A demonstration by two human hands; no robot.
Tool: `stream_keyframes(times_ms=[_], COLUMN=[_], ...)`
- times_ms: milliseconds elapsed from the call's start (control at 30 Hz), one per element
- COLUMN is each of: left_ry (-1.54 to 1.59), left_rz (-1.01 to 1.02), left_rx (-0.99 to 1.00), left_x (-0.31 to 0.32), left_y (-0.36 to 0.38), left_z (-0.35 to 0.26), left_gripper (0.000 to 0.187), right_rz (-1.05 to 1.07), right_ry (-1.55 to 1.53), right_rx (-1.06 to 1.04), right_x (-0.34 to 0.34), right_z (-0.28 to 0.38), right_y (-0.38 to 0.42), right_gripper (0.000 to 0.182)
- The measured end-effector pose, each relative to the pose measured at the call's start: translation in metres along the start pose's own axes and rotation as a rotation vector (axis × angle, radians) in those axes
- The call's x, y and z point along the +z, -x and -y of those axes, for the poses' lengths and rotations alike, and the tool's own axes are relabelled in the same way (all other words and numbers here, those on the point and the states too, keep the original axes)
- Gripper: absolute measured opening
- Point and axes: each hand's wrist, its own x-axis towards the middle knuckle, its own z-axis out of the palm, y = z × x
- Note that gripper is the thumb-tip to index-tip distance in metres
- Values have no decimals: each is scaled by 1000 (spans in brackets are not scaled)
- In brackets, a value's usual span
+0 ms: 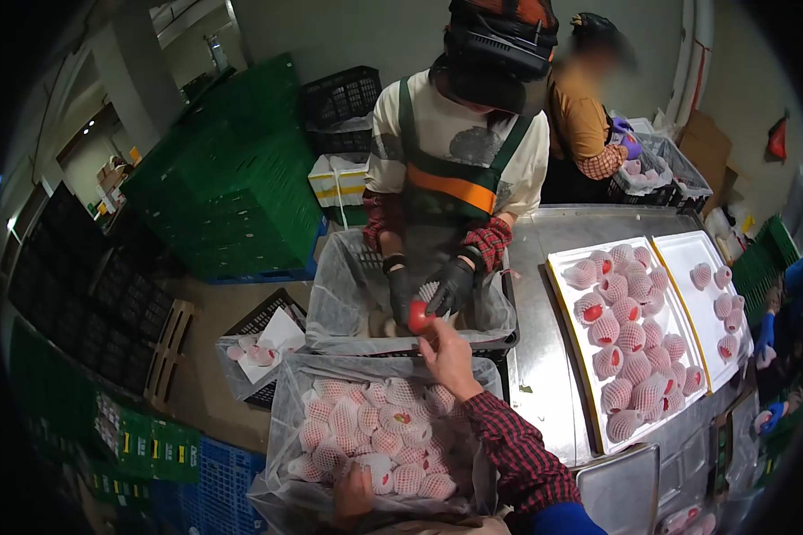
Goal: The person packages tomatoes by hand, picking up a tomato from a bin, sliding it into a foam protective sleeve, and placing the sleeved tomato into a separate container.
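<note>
My right hand, below a plaid sleeve, reaches forward with its fingers closed against a red fruit. A co-worker's black glove touches or nearly touches that fruit from the far side, beside a white foam net. My left hand is low in the near crate, which is lined with clear plastic. Its curled fingers rest against a foam-netted fruit, partly hidden. Several more netted fruits fill this crate.
Beyond it stands another plastic-lined crate. On the metal table to the right lie white trays of netted fruit. A small crate sits at left, near stacked green crates. Another person works behind.
</note>
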Motion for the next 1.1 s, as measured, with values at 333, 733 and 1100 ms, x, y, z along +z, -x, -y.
stream_keyframes(times_ms=[333,733,1100], left_ry=[206,240,1172], left_rz=[43,248,-257], left_rx=[-82,-270,-252], left_x=[-18,-4,-87], left_y=[-6,3,-105], left_z=[-13,12,-100], left_gripper=[19,33,33], right_rz=[-98,-50,21], right_ry=[148,-77,-301], right_rx=[94,59,-193], right_x=[8,6,-96], right_z=[10,0,148], right_y=[-25,-31,53], right_gripper=[70,65,61])
